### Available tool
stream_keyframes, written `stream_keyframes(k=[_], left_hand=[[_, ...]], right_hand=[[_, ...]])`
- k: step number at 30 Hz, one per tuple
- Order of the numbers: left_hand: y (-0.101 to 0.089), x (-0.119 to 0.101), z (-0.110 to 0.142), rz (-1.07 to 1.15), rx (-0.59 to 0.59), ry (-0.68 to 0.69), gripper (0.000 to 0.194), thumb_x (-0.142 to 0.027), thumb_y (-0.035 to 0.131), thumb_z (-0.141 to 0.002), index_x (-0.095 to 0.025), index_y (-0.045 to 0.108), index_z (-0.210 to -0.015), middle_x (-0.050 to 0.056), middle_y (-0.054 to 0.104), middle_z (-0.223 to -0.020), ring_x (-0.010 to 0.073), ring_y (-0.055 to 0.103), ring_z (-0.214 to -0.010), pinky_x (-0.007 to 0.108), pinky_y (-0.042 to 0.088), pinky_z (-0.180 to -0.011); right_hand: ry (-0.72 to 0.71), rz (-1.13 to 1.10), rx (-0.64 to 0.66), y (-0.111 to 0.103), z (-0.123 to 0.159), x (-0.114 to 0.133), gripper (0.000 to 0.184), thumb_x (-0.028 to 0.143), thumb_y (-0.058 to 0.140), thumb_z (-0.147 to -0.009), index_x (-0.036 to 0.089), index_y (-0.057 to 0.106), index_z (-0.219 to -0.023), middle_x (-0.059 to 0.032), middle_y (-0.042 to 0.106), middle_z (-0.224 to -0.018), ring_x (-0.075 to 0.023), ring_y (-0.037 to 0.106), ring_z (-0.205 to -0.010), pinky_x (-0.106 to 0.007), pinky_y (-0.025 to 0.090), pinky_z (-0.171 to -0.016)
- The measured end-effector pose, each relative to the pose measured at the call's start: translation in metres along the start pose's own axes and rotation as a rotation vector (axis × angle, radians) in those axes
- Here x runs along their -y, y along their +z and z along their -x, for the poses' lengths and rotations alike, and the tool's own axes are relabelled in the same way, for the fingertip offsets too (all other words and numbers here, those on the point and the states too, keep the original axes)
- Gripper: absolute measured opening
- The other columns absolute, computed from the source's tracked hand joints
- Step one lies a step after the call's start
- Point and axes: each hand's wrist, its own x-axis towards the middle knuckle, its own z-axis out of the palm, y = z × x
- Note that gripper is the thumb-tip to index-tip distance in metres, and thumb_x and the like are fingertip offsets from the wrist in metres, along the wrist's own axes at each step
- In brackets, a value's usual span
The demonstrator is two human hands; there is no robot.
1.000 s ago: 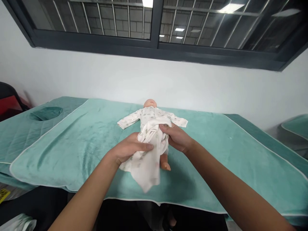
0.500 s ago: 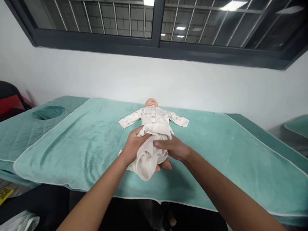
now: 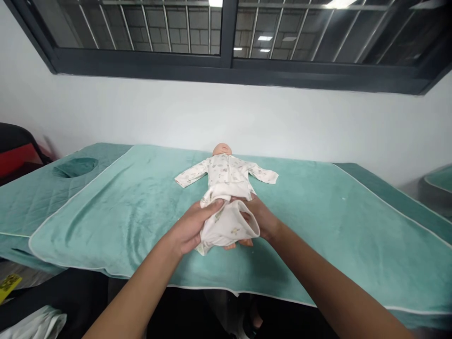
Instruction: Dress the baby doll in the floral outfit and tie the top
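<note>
A baby doll (image 3: 221,149) lies on its back, head toward the wall, in a white printed long-sleeved top (image 3: 227,170) with both sleeves spread out. Over its lower body I hold white baby pants (image 3: 226,230), bunched up, with a round leg opening facing right. My left hand (image 3: 193,223) grips the left side of the cloth, thumb on top. On the right side, my right hand (image 3: 263,217) is closed on the same cloth, its fingers partly hidden behind and inside the opening. The doll's feet (image 3: 245,242) show just below the fabric; its legs are covered.
A green plush blanket (image 3: 116,202) covers the bed, whose quilted left end has a face hole (image 3: 76,167). Behind stand a white wall (image 3: 158,113) and a dark-framed window (image 3: 226,61). A red and black chair (image 3: 19,157) is at left; white cloth (image 3: 38,322) lies at lower left.
The bunched pants have turned: the hanging loop at lower left is gone, and a leg opening now faces right. My left hand has shifted slightly down and left; the doll stays put.
</note>
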Motion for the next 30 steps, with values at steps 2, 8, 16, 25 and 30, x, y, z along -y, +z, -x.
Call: stream_keyframes(k=[2,8,16,25,30], left_hand=[[-0.003,-0.003,0.006,-0.113,0.137,-0.052,0.042,-0.038,0.077,-0.076,-0.015,0.07,-0.11,0.008,0.073,-0.088,0.0186,0.066,-0.075,0.027,0.051,-0.068],[-0.005,-0.014,0.008,-0.135,0.183,0.045,0.03,-0.033,0.075,-0.078,-0.014,0.073,-0.101,0.008,0.073,-0.09,0.0216,0.067,-0.083,0.03,0.051,-0.074],[0.011,-0.009,-0.001,-0.134,0.082,0.061,0.037,-0.041,0.072,-0.082,-0.016,0.069,-0.109,0.004,0.071,-0.077,0.0171,0.065,-0.069,0.026,0.05,-0.065],[-0.004,-0.039,0.021,-0.549,0.207,-0.08,0.044,-0.042,0.068,-0.083,-0.019,0.063,-0.121,0.008,0.071,-0.105,0.0231,0.066,-0.091,0.028,0.049,-0.072],[0.004,-0.034,0.022,-0.758,0.307,-0.075,0.054,-0.04,0.073,-0.077,-0.03,0.058,-0.127,0.004,0.068,-0.116,0.0247,0.064,-0.102,0.028,0.048,-0.077]], right_hand=[[-0.015,0.001,0.036,-0.011,0.002,0.008,0.023,0.036,0.076,-0.077,0.017,0.064,-0.082,0.0053,0.055,-0.054,-0.0087,0.047,-0.045,-0.022,0.039,-0.048],[-0.004,0.13,0.247,-0.029,0.015,0.022,0.04,0.05,0.074,-0.077,0.015,0.067,-0.094,-0.002,0.067,-0.076,-0.0135,0.058,-0.064,-0.024,0.043,-0.058],[0.178,0.02,0.349,-0.027,0.014,0.004,0.085,0.088,0.033,-0.076,0.014,0.068,-0.101,-0.0075,0.069,-0.073,-0.0217,0.065,-0.074,-0.031,0.051,-0.066],[0.259,0.093,0.307,-0.023,0.024,0.026,0.033,0.037,0.081,-0.073,0.013,0.072,-0.093,-0.0026,0.07,-0.076,-0.0134,0.063,-0.066,-0.022,0.048,-0.058],[0.284,0.17,0.131,-0.014,0.042,0.005,0.037,0.036,0.078,-0.075,0.018,0.072,-0.107,-0.0051,0.073,-0.097,-0.0185,0.066,-0.085,-0.028,0.049,-0.073]])
